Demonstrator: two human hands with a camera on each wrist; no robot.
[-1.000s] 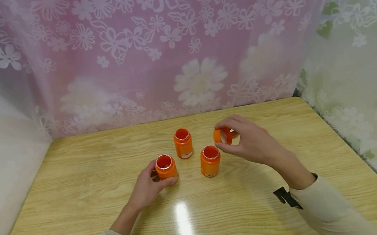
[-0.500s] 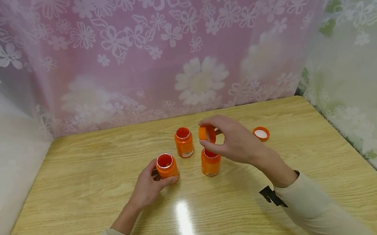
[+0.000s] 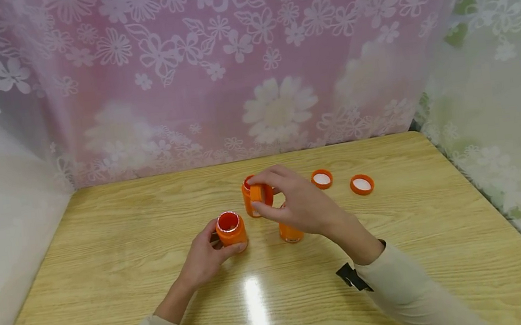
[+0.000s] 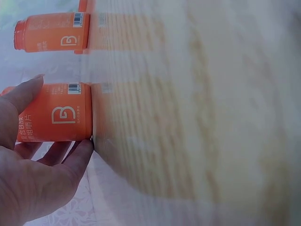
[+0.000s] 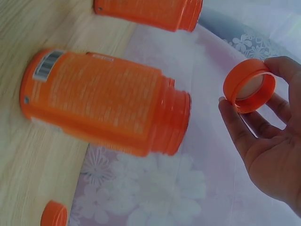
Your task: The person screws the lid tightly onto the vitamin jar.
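An uncapped orange bottle [image 3: 231, 232] stands on the table with my left hand [image 3: 206, 257] gripping its side, fingers behind and thumb in front. Its label, with a white B logo, faces the left wrist camera [image 4: 63, 113]. My right hand [image 3: 301, 201] pinches an orange screw cap [image 5: 249, 85] by its rim, tilted so the white liner inside shows in the right wrist view. In the head view that hand partly covers two more orange bottles: a rear bottle [image 3: 249, 206] and a right bottle [image 3: 291, 232]. The right bottle's open threaded neck shows in the right wrist view.
Two orange caps, a nearer one [image 3: 361, 184] and another [image 3: 322, 179], lie liner-up on the table right of the bottles. A pink floral curtain [image 3: 278, 107] hangs along the table's back edge [image 3: 170, 174]. Pale curtains hang at both sides.
My right hand has carried the cap leftward over the right bottle to the front of the rear bottle, uncovering the two caps on the table. My left hand stays on its bottle.
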